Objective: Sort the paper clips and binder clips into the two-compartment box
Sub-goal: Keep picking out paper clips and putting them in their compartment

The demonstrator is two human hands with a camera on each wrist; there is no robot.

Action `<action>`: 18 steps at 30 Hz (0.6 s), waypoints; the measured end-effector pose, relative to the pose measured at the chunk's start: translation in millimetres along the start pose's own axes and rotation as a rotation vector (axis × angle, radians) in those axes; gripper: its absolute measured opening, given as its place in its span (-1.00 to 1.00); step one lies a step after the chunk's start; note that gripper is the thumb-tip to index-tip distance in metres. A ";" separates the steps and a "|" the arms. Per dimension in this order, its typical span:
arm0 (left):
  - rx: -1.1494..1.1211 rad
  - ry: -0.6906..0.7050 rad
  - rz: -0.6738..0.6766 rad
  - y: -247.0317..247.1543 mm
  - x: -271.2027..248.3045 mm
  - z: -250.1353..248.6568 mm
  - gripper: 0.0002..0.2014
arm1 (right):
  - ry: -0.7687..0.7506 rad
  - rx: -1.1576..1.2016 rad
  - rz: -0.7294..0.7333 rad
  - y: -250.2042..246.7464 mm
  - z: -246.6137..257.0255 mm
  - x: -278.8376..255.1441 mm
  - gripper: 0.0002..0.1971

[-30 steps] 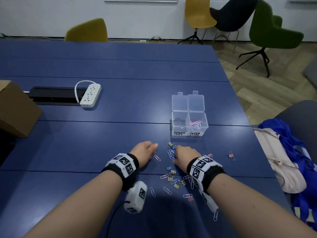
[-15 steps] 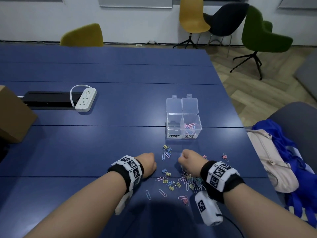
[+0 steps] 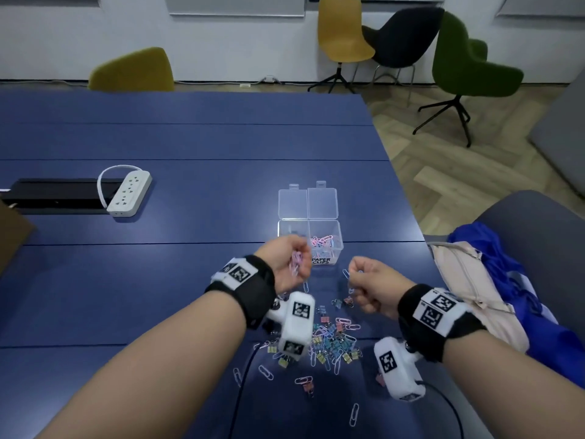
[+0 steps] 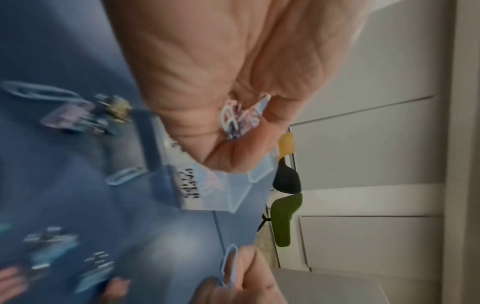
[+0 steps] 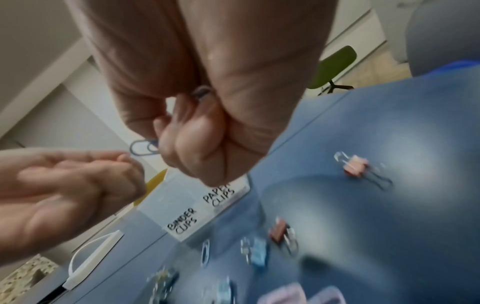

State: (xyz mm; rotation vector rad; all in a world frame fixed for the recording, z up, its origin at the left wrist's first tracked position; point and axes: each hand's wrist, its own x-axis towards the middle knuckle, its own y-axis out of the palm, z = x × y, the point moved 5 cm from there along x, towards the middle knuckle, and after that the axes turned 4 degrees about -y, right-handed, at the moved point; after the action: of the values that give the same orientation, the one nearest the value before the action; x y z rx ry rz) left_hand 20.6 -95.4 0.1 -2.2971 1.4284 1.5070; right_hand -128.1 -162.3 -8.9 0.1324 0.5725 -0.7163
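Observation:
A clear two-compartment box (image 3: 338, 245) stands open on the blue table, labelled BINDER CLIPS (image 5: 182, 224) on the left and PAPER CLIPS (image 3: 321, 261) on the right; pink and blue paper clips lie in the right compartment. My left hand (image 3: 289, 258) is raised just in front of the box and grips a bunch of pink and white paper clips (image 4: 240, 121). My right hand (image 3: 368, 285) hovers to its right, fingers curled, pinching blue paper clips (image 5: 144, 148). A heap of mixed paper clips and small binder clips (image 3: 329, 343) lies on the table below both wrists.
A white power strip (image 3: 129, 193) and a black cable tray (image 3: 53, 196) lie at the left. A cardboard box (image 3: 12, 236) sits at the left edge. A beige bag (image 3: 468, 280) and blue cloth (image 3: 519, 299) lie off the table's right edge. Chairs stand beyond.
Both hands have lifted off the table with paper clips in them and moved forward toward the box. The left hand now hides the box's left front.

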 end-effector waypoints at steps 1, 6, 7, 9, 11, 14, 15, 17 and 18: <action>-0.040 0.051 -0.034 8.8 7.0 -10.1 -0.70 | -0.016 -0.044 -0.019 -5.0 8.9 4.3 -0.68; -0.047 0.341 -0.190 38.7 32.9 -52.0 -0.68 | -0.087 -0.330 -0.083 -17.5 54.9 34.0 -0.73; 0.029 0.365 -0.209 41.5 37.3 -55.1 -0.66 | -0.087 -0.385 -0.082 -16.7 62.7 40.9 -0.74; 0.276 0.410 -0.264 44.2 44.0 -58.2 -0.58 | -0.064 -0.508 -0.058 -12.9 75.5 54.3 -0.79; 0.519 0.448 -0.319 46.7 45.0 -58.5 -0.51 | -0.028 -0.659 -0.021 -8.3 86.4 63.6 -0.93; 0.652 0.456 -0.379 44.7 45.2 -59.7 -0.41 | 0.014 -0.870 0.000 -2.8 98.9 69.6 -0.90; 0.627 0.447 -0.381 42.5 45.4 -59.9 -0.39 | 0.023 -0.898 -0.012 -1.2 102.7 71.1 -0.86; 0.508 0.425 -0.339 38.9 47.9 -59.7 -0.39 | 0.035 -0.883 -0.037 0.9 108.1 77.1 -0.80; 0.448 0.414 -0.323 37.1 46.3 -59.5 -0.40 | 0.038 -0.823 -0.047 1.1 109.6 79.7 -0.79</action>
State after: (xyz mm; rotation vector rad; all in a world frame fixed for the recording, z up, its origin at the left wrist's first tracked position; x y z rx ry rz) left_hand 40.7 -176.0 12.4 -2.4596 1.2181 0.5762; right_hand -29.5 -241.3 40.2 -0.6345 0.8678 -0.4777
